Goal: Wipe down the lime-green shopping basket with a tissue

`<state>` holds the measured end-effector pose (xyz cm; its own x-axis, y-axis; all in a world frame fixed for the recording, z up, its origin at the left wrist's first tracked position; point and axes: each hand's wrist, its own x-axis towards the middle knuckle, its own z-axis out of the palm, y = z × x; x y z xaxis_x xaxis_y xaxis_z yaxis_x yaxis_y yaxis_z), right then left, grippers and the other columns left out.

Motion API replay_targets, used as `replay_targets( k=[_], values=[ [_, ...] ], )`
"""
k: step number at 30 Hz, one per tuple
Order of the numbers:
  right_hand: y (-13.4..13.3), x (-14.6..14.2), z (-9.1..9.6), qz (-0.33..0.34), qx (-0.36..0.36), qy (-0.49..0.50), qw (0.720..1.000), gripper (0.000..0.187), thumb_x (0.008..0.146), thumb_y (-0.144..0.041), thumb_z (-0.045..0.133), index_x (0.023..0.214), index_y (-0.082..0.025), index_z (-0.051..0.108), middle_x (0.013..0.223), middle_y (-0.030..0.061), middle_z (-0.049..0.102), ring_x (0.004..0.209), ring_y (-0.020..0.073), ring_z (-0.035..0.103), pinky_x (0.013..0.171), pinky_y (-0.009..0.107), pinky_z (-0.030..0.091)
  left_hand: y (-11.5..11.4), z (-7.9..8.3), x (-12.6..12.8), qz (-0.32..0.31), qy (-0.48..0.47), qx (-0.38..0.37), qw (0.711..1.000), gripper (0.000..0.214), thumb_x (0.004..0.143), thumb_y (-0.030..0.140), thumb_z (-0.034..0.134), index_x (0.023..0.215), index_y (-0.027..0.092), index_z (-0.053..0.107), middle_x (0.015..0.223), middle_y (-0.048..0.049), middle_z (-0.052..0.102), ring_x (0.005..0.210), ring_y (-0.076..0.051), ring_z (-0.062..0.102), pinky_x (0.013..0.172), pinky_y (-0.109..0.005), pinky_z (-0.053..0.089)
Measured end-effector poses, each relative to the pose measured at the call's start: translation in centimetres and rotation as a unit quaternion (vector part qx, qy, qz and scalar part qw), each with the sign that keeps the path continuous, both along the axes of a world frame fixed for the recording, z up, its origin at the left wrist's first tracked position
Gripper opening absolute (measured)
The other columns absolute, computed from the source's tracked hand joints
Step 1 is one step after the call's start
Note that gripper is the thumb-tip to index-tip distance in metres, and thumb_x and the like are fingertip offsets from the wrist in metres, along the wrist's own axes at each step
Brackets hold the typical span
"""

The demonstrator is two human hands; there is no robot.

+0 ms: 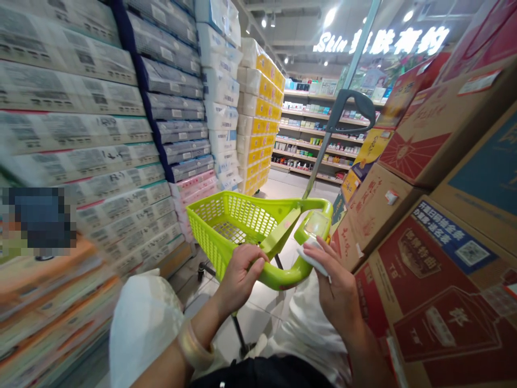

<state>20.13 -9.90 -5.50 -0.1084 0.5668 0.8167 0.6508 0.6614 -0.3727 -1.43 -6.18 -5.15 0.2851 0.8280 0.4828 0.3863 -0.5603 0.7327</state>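
Observation:
A lime-green plastic shopping cart [252, 207] with a perforated basket stands right in front of me. My left hand [244, 269] is wrapped over the near edge of its frame, where the curved handle [283, 277] begins. On the right side of that handle, my right hand [337, 277] presses a folded white cloth [317, 260] against the green plastic. The cloth lies under the fingers, just below a clear-covered panel [316, 223] on the handle. The basket floor shows as an open grid.
Tall stacks of wrapped paper packs [89, 129] line the left side. Printed cartons [428, 269] are piled close on the right. Beyond the cart rises a metal pole with a grey loop handle [349, 113]. Stocked shelves [311, 126] stand at the back.

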Motion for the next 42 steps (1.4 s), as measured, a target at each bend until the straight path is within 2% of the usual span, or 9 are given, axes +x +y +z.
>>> replay_targets(
  k=[3,5,10,15,21,26,32,38,42],
  values=[
    [-0.7,-1.0,0.1,0.072,-0.008,-0.063,0.995,0.039,0.093,-0.008,0.043,0.122,-0.024,0.063,0.122,0.0058,0.070,0.129,0.0219,0.054,0.113,0.047,0.039,-0.1,-0.1,-0.4,0.022,-0.002,-0.002,1.000,0.037,0.092,0.043,0.033,0.074,0.022,0.058,0.078,-0.0040,0.062,0.084,-0.022,0.054,0.085,-0.037,0.041],
    [-0.8,-1.3,0.1,0.087,-0.004,-0.076,0.993,0.040,0.092,-0.006,0.042,0.122,-0.025,0.062,0.122,0.0049,0.070,0.129,0.0211,0.054,0.113,0.046,0.039,-0.1,-0.2,-0.8,0.031,-0.002,-0.003,1.000,0.037,0.092,0.043,0.033,0.072,0.022,0.057,0.077,-0.0037,0.060,0.084,-0.022,0.053,0.085,-0.037,0.041],
    [-0.3,-1.2,0.3,-0.002,0.017,-0.029,0.999,0.037,0.092,-0.008,0.043,0.117,-0.024,0.065,0.118,0.0066,0.071,0.129,0.0230,0.055,0.115,0.050,0.036,0.3,-0.3,-1.6,0.034,-0.007,-0.010,0.999,0.037,0.092,0.042,0.034,0.071,0.022,0.056,0.077,-0.0033,0.059,0.083,-0.022,0.052,0.086,-0.037,0.041],
    [-1.2,-2.5,0.4,0.109,0.005,-0.107,0.988,0.043,0.091,-0.005,0.041,0.122,-0.026,0.063,0.121,0.0039,0.070,0.130,0.0202,0.053,0.113,0.043,0.039,0.5,-0.2,-2.0,0.044,-0.020,-0.009,0.999,0.040,0.092,0.046,0.034,0.067,0.021,0.053,0.076,-0.0038,0.059,0.082,-0.021,0.052,0.083,-0.036,0.042],
    [-0.4,-2.1,0.6,0.023,0.015,-0.057,0.998,0.040,0.092,-0.007,0.042,0.120,-0.024,0.064,0.119,0.0055,0.071,0.130,0.0215,0.053,0.116,0.048,0.033,0.4,-0.2,-2.3,0.033,-0.014,-0.006,0.999,0.040,0.091,0.045,0.033,0.065,0.022,0.052,0.073,-0.0033,0.057,0.079,-0.021,0.052,0.081,-0.035,0.041],
    [-1.1,-2.5,0.7,0.116,0.003,-0.118,0.986,0.042,0.091,-0.007,0.041,0.121,-0.027,0.064,0.120,0.0036,0.071,0.128,0.0197,0.055,0.114,0.044,0.038,0.2,-0.2,-2.5,0.037,-0.009,-0.007,0.999,0.042,0.091,0.048,0.033,0.064,0.022,0.050,0.072,-0.0033,0.056,0.078,-0.021,0.051,0.079,-0.035,0.042],
    [0.2,-1.0,-0.6,-0.016,0.045,-0.015,0.999,0.037,0.094,-0.010,0.043,0.120,-0.025,0.065,0.119,0.0063,0.071,0.129,0.0237,0.054,0.113,0.051,0.037,0.1,0.1,-3.1,0.026,-0.002,-0.006,1.000,0.043,0.092,0.047,0.032,0.063,0.021,0.051,0.072,-0.0032,0.057,0.078,-0.020,0.052,0.081,-0.036,0.043],
    [-0.4,-1.3,-1.2,0.050,0.040,-0.055,0.996,0.040,0.093,-0.008,0.044,0.122,-0.026,0.065,0.120,0.0045,0.071,0.127,0.0221,0.056,0.113,0.046,0.039,0.3,-0.1,-4.1,0.031,-0.011,-0.009,0.999,0.044,0.091,0.048,0.033,0.062,0.021,0.053,0.072,-0.0032,0.058,0.080,-0.021,0.054,0.081,-0.035,0.044],
    [0.5,0.1,-1.4,-0.053,0.036,0.014,0.998,0.036,0.095,-0.011,0.043,0.120,-0.025,0.065,0.121,0.0065,0.070,0.126,0.0237,0.057,0.113,0.053,0.037,0.9,0.2,-5.5,0.023,-0.030,-0.029,0.999,0.045,0.090,0.049,0.037,0.060,0.021,0.056,0.077,-0.0042,0.064,0.087,-0.023,0.058,0.082,-0.035,0.046]
  ],
)
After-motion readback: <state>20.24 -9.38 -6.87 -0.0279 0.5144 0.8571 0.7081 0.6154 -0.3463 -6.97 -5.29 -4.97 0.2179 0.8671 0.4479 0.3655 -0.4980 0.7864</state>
